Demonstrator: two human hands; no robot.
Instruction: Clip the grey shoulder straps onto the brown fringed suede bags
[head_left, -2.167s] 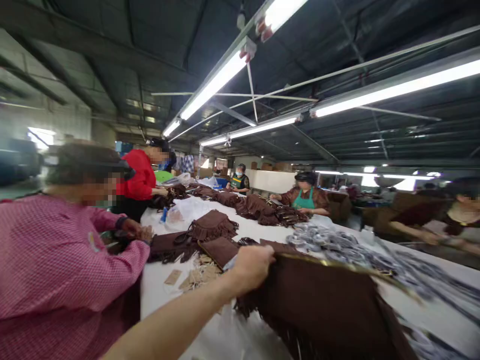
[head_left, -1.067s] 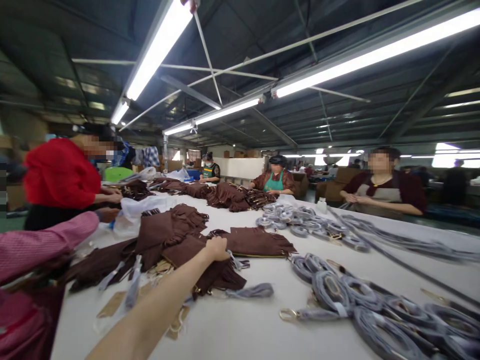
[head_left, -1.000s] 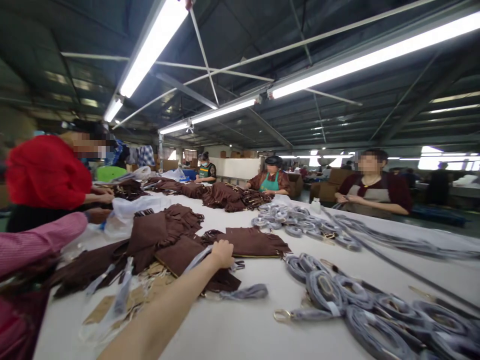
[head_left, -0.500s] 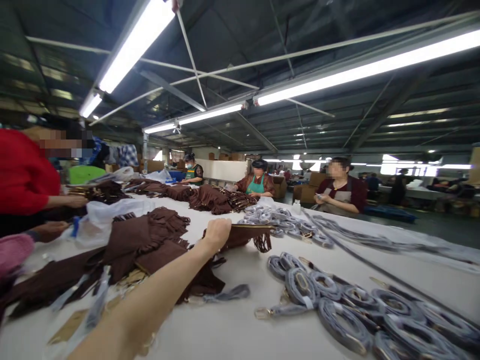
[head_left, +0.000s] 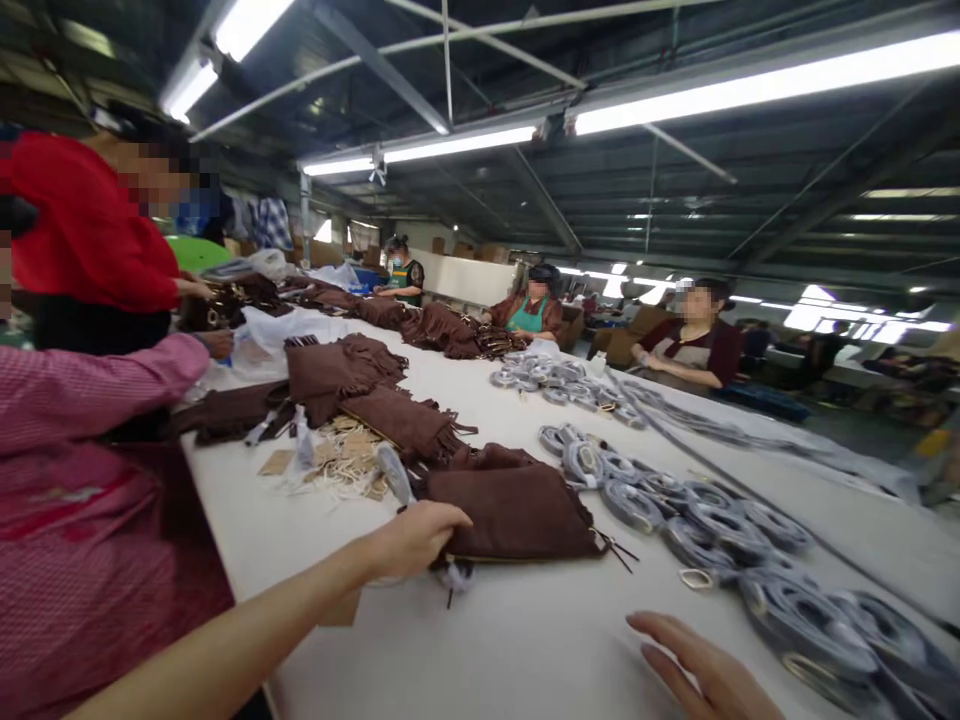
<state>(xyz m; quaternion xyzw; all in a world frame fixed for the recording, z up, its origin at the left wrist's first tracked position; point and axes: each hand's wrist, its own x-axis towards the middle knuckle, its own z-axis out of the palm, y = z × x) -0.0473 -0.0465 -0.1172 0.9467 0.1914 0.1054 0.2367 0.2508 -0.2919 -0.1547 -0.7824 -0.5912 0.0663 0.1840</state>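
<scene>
My left hand (head_left: 420,538) is closed on the left end of a flat brown fringed bag (head_left: 517,510). The bag lies on the white table, with a zip-like gold edge along its near side and dark strands at its right end. Fingers apart, my right hand (head_left: 701,665) hovers over the table at the lower right and holds nothing. Coiled grey straps (head_left: 705,520) with metal buckles lie beyond and to the right of it. Just past my left hand sits a heap of tan tags with cords (head_left: 351,455).
More brown fringed pieces (head_left: 337,375) lie farther up the white table (head_left: 465,650). A person in pink (head_left: 82,480) stands close on the left, with a person in red (head_left: 90,235) behind. Long grey straps (head_left: 720,430) run along the right side.
My left hand has brought the brown bag nearer and laid it down flat. My right hand has come into view at the lower right. The head view has tipped downward.
</scene>
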